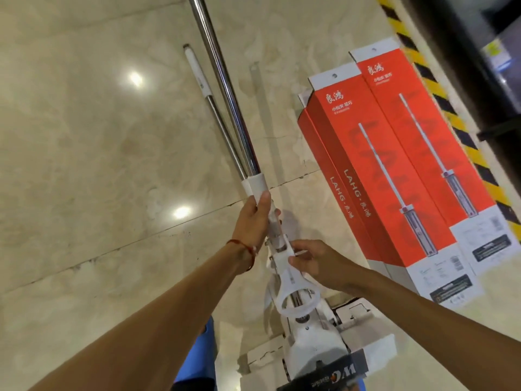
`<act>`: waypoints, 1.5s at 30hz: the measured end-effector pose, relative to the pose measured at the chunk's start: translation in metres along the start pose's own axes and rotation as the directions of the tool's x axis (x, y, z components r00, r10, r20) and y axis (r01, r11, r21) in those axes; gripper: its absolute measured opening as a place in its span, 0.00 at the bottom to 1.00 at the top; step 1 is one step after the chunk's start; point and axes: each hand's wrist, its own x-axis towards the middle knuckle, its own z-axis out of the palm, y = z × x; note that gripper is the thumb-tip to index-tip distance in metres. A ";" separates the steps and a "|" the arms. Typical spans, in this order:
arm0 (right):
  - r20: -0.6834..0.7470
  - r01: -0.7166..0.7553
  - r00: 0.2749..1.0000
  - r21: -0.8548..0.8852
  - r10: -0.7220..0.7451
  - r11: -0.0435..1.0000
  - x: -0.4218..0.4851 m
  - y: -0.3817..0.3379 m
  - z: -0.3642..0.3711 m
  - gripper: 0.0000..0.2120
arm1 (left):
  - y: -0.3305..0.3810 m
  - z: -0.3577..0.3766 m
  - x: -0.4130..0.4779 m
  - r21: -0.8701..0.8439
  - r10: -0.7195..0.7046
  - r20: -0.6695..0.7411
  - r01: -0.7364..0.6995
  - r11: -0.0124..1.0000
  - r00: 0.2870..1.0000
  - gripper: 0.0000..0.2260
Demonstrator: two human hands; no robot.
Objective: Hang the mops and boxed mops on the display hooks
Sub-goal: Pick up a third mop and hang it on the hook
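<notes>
1. Grip: the upper mop [242, 131] is clasped by the left hand [253, 221] just below its white collar; the white wringer frame lower down is pinched by the fingers of the right hand [313, 261].
2. That mop is held off the floor [84, 136], tilted; a second mop [214, 108] lies beneath it on the floor, left of the boxes.
3. Two boxed mops [394, 179] lie flat side by side, right of the held mop; no display hooks are in view.
4. Judgement: the lift is best balanced with hands kept apart, the loose wringer steadied.
5. Materials: polished steel pole, slippery; matte white plastic fittings; smooth red card boxes with punched hang tabs; glossy marble-like tiles.
</notes>
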 end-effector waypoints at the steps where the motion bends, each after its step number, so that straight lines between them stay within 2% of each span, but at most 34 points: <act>1: -0.013 -0.003 1.000 0.044 0.003 0.999 -0.008 -0.006 -0.004 0.13 | 0.000 0.003 -0.008 0.039 0.021 0.010 -0.021 0.999 1.000 0.15; 4: -0.203 0.062 0.979 0.189 -0.023 0.980 -0.029 -0.036 -0.014 0.10 | 0.006 0.012 -0.035 0.141 0.111 -0.004 -0.109 0.984 0.994 0.14; 6: -0.284 0.137 0.955 0.176 -0.083 0.975 -0.044 -0.058 -0.024 0.08 | 0.014 0.022 -0.055 0.174 0.152 -0.027 -0.145 0.974 0.988 0.13; 8: -0.329 0.225 0.929 0.136 -0.170 0.965 -0.063 -0.085 -0.035 0.11 | 0.024 0.033 -0.076 0.208 0.174 -0.011 -0.168 0.964 0.985 0.14; 12: -0.376 0.382 0.867 0.077 -0.328 0.921 -0.117 -0.141 -0.062 0.16 | 0.056 0.056 -0.127 0.327 0.199 0.073 -0.212 0.921 0.977 0.25; 15: -0.446 0.484 0.791 0.037 -0.419 0.874 -0.168 -0.174 -0.079 0.13 | 0.088 0.069 -0.172 0.443 0.248 0.127 -0.279 0.852 0.960 0.35; 18: -0.496 0.544 0.743 0.055 -0.450 0.837 -0.223 -0.201 -0.092 0.11 | 0.120 0.079 -0.219 0.512 0.263 0.202 -0.331 0.793 0.943 0.35; 24: -0.560 0.611 0.721 0.234 -0.408 0.756 -0.346 -0.235 -0.094 0.06 | 0.168 0.098 -0.310 0.628 0.255 0.347 -0.426 0.652 0.902 0.34; 28: -0.627 0.615 0.661 0.138 -0.412 0.776 -0.421 -0.248 -0.077 0.08 | 0.189 0.106 -0.369 0.644 0.262 0.463 -0.525 0.556 0.847 0.36; 33: -0.641 0.590 0.558 -0.141 -0.527 0.795 -0.506 -0.267 -0.052 0.06 | 0.222 0.099 -0.436 0.648 0.288 0.586 -0.652 0.394 0.757 0.31; 36: -0.641 0.521 0.483 -0.337 -0.596 0.784 -0.566 -0.282 -0.032 0.07 | 0.243 0.091 -0.489 0.629 0.350 0.632 -0.722 0.289 0.691 0.30; 41: -0.648 0.384 0.444 -0.487 -0.619 0.785 -0.681 -0.304 -0.012 0.09 | 0.300 0.084 -0.586 0.473 0.546 0.634 -0.833 0.286 0.547 0.16; 43: -0.644 0.347 0.458 -0.505 -0.613 0.790 -0.726 -0.310 -0.010 0.11 | 0.332 0.091 -0.632 0.373 0.629 0.593 -0.863 0.341 0.504 0.16; 45: -0.633 0.331 0.488 -0.503 -0.601 0.798 -0.770 -0.312 -0.008 0.10 | 0.363 0.105 -0.677 0.264 0.680 0.538 -0.866 0.424 0.497 0.16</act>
